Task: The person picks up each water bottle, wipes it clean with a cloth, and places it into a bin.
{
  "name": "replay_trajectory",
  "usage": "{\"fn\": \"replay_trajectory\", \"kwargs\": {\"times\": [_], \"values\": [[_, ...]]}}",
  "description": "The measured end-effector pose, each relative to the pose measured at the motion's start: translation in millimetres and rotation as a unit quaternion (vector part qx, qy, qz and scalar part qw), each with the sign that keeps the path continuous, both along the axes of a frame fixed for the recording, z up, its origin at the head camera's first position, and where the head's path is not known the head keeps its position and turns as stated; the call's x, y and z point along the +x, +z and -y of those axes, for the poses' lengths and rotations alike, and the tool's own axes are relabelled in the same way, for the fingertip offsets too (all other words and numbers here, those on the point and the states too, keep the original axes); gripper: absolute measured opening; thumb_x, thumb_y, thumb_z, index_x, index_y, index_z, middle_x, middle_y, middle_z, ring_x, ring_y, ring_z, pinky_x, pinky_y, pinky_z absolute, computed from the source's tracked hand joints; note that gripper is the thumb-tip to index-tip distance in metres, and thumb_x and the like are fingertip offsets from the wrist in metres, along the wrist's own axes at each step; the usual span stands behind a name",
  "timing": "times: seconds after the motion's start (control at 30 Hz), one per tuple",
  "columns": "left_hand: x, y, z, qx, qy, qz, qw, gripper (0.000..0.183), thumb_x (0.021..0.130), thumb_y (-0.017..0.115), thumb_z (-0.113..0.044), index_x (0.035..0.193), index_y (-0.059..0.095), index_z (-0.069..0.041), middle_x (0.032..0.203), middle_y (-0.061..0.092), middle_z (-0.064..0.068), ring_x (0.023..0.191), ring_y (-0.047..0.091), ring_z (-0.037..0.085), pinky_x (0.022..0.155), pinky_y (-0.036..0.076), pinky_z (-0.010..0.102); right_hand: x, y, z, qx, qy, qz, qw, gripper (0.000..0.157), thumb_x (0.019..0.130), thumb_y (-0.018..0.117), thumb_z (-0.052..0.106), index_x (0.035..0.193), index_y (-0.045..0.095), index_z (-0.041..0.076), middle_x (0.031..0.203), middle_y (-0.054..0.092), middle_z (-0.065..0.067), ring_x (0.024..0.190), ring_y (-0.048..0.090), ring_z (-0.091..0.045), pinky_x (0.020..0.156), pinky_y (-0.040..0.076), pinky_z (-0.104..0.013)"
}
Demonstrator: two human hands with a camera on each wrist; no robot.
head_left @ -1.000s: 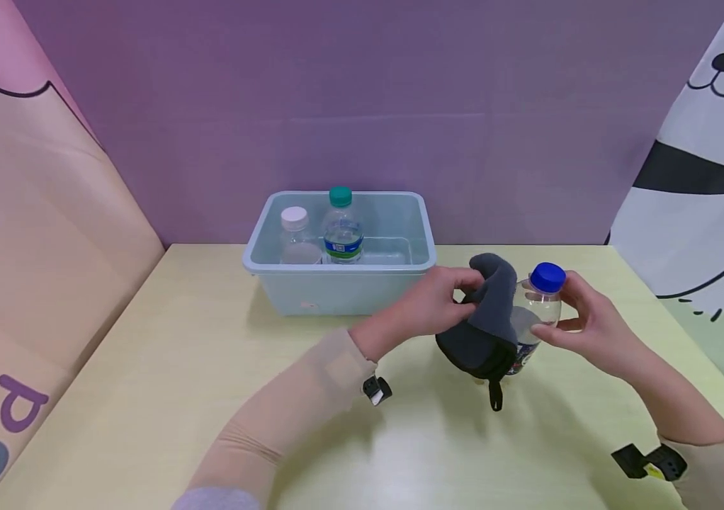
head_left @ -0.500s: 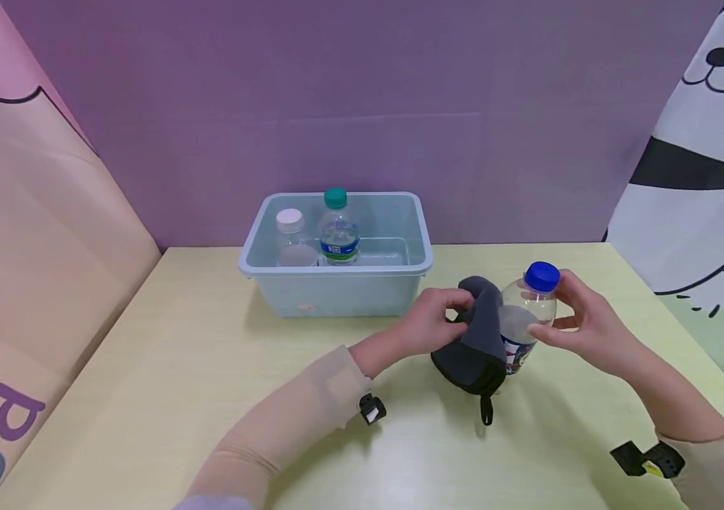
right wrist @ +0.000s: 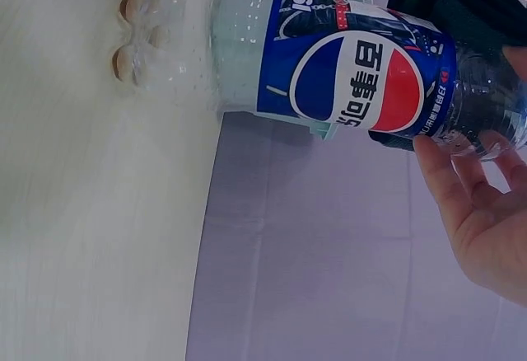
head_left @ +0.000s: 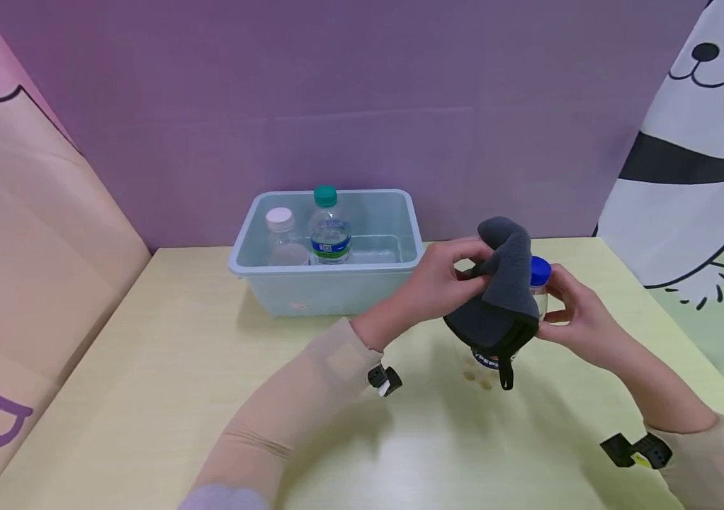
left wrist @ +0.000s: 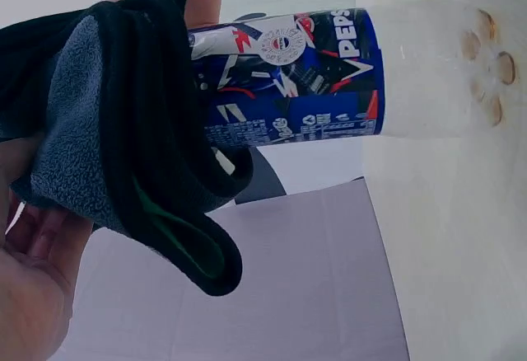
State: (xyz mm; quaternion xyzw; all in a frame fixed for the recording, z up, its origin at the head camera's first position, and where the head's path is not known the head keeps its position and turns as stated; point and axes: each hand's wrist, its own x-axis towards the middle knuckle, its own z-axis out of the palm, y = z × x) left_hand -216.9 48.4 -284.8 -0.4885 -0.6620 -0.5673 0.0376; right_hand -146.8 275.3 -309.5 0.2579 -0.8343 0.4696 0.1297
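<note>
My left hand (head_left: 445, 282) pinches a folded dark grey cloth (head_left: 508, 280) with black edging and a hanging loop. The cloth lies against the near-left side of a clear Pepsi bottle (right wrist: 358, 77) and hides much of it in the head view. My right hand (head_left: 581, 322) grips the bottle's upper part from the right, just under the blue cap (head_left: 540, 271). In the left wrist view, the bottle's blue label (left wrist: 288, 77) shows beyond the cloth. Brownish drops sit in the bottle's base, which is at the tabletop; whether it touches is unclear.
A light blue plastic bin (head_left: 330, 292) stands at the back of the pale table (head_left: 164, 368). Inside it are a white-capped bottle (head_left: 287, 244) and a green-capped bottle (head_left: 330, 234). A purple backdrop (head_left: 336, 106) rises behind the table, with printed panels on both sides.
My left hand first slid the cloth down along the bottle, then brought it back up, higher than before. My right hand keeps its grip on the bottle. The head view has shifted slightly.
</note>
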Motion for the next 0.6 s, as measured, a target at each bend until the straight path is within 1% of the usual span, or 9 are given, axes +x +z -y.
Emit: {"fn": "replay_trajectory", "kwargs": {"times": [0.13, 0.2, 0.3, 0.4, 0.5, 0.6], "values": [[-2.2, -6.1, 5, -0.012, 0.019, 0.0, 0.9997, 0.012, 0.086, 0.061, 0.013, 0.093, 0.066, 0.005, 0.091, 0.061, 0.011, 0.091, 0.06, 0.019, 0.068, 0.056, 0.022, -1.6, 0.5, 3, 0.016, 0.002, -0.001, 1.0, 0.06, 0.074, 0.068, -0.02, 0.125, 0.048, 0.001, 0.112, 0.055, 0.012, 0.105, 0.053, -0.004, 0.07, 0.055, -0.024], [-3.7, -10.7, 8, -0.022, 0.018, 0.009, 0.9996, 0.012, 0.087, 0.061, 0.012, 0.095, 0.066, 0.004, 0.091, 0.061, 0.011, 0.091, 0.06, 0.018, 0.068, 0.056, 0.023, -1.8, 0.7, 3, 0.025, -0.001, -0.002, 1.0, 0.059, 0.074, 0.069, -0.018, 0.126, 0.046, -0.003, 0.113, 0.055, 0.012, 0.105, 0.053, -0.003, 0.071, 0.054, -0.023], [-6.4, -18.6, 12, -0.043, 0.011, 0.02, 0.9988, 0.011, 0.088, 0.062, 0.009, 0.097, 0.065, 0.003, 0.093, 0.063, 0.011, 0.095, 0.061, 0.016, 0.07, 0.055, 0.022, -1.5, 0.8, 3, 0.032, -0.008, -0.003, 0.999, 0.06, 0.075, 0.072, -0.015, 0.127, 0.045, -0.004, 0.114, 0.055, 0.014, 0.104, 0.054, 0.0, 0.071, 0.054, -0.02], [-7.8, -29.4, 15, -0.066, 0.016, 0.019, 0.9975, 0.008, 0.089, 0.064, 0.006, 0.094, 0.065, 0.0, 0.092, 0.064, 0.009, 0.097, 0.061, 0.013, 0.07, 0.053, 0.021, -1.0, 0.7, 2, 0.028, -0.007, 0.002, 1.0, 0.06, 0.076, 0.073, -0.014, 0.128, 0.045, -0.003, 0.115, 0.056, 0.014, 0.103, 0.054, 0.0, 0.071, 0.054, -0.021], [-8.4, -44.3, 16, -0.097, 0.019, 0.012, 0.995, 0.008, 0.088, 0.065, 0.006, 0.091, 0.063, -0.001, 0.09, 0.064, 0.007, 0.096, 0.062, 0.013, 0.076, 0.051, 0.02, -0.6, 0.4, 2, 0.028, -0.005, 0.004, 1.0, 0.06, 0.077, 0.072, -0.014, 0.129, 0.045, -0.003, 0.115, 0.056, 0.013, 0.103, 0.055, -0.001, 0.071, 0.054, -0.021], [-8.3, -59.8, 15, -0.144, 0.018, 0.014, 0.9894, 0.009, 0.087, 0.065, 0.007, 0.087, 0.062, -0.002, 0.087, 0.064, 0.004, 0.094, 0.062, 0.015, 0.084, 0.049, 0.021, 0.2, 0.0, 3, 0.031, -0.007, 0.006, 0.999, 0.06, 0.077, 0.072, -0.013, 0.13, 0.044, -0.003, 0.115, 0.056, 0.014, 0.104, 0.054, 0.0, 0.071, 0.054, -0.022]]}}
